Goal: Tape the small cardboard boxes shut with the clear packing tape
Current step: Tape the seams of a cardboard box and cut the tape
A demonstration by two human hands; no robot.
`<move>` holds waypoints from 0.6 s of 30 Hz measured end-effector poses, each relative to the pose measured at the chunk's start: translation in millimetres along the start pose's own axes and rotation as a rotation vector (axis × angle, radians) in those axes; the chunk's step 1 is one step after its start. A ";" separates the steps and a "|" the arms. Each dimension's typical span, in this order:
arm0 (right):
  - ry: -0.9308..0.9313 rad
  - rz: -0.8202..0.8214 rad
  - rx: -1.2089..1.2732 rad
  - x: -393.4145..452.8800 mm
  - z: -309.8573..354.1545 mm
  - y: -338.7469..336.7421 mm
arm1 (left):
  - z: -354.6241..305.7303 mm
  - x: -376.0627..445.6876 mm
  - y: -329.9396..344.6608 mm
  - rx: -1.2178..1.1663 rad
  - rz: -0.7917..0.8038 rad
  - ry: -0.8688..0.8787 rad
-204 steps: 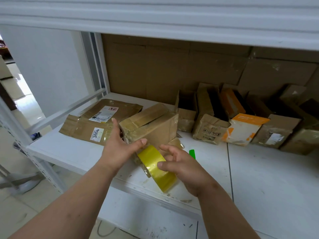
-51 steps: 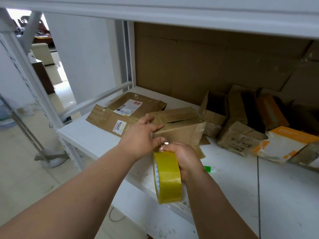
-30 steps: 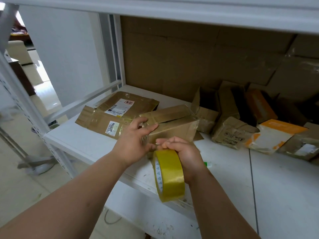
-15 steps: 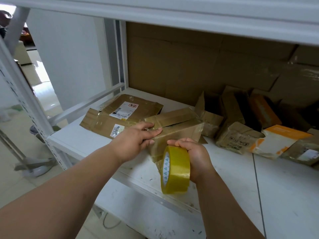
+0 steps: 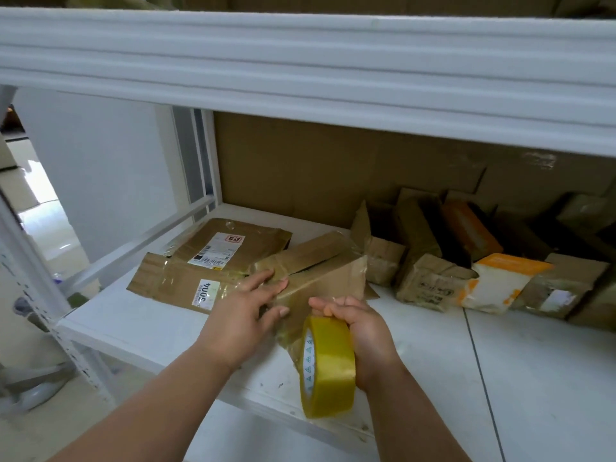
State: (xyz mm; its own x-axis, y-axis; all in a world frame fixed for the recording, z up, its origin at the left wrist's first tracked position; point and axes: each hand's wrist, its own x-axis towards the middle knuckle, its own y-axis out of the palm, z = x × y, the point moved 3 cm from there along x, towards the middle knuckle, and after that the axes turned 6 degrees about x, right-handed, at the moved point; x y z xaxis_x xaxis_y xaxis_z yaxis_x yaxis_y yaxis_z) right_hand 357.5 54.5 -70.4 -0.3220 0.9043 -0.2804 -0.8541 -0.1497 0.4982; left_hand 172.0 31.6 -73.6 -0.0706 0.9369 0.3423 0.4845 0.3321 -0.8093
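Observation:
A small brown cardboard box sits on the white shelf, its top flaps nearly together with a dark gap between them. My left hand lies flat with straight fingers on the box's near left corner, pressing shiny tape there. My right hand grips a yellowish roll of clear packing tape, held on edge just in front of the box. A strip of tape runs from the roll up onto the box's front face.
A flattened carton with shipping labels lies left of the box. Several small open cartons and an orange-and-white parcel line the back right. A white shelf beam hangs overhead. Large cardboard sheets cover the back wall.
My left hand has slid flat along the box's near corner over the tape. The roll in my right hand has dropped lower and nearer to me, pulling tape out.

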 end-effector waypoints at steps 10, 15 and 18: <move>-0.098 -0.140 0.068 -5.2 2.4 -20.8 | 18.1 -2.5 -33.3 -0.625 -0.287 -0.454; -0.082 -0.123 0.060 -12.6 0.5 -17.6 | 7.5 -4.1 -42.9 -1.138 -0.264 -0.725; -0.111 -0.099 0.025 -16.0 1.6 -13.7 | 3.3 -7.8 -32.5 -1.344 -0.140 -0.895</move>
State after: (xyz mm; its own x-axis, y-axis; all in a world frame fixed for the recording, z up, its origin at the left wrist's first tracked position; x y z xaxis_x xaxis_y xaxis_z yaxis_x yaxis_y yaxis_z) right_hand 375.0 42.7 -71.5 -0.1880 0.9531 -0.2372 -0.8687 -0.0487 0.4929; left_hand 154.0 13.9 -51.6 -0.4023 0.8289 -0.3887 0.7694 0.5362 0.3472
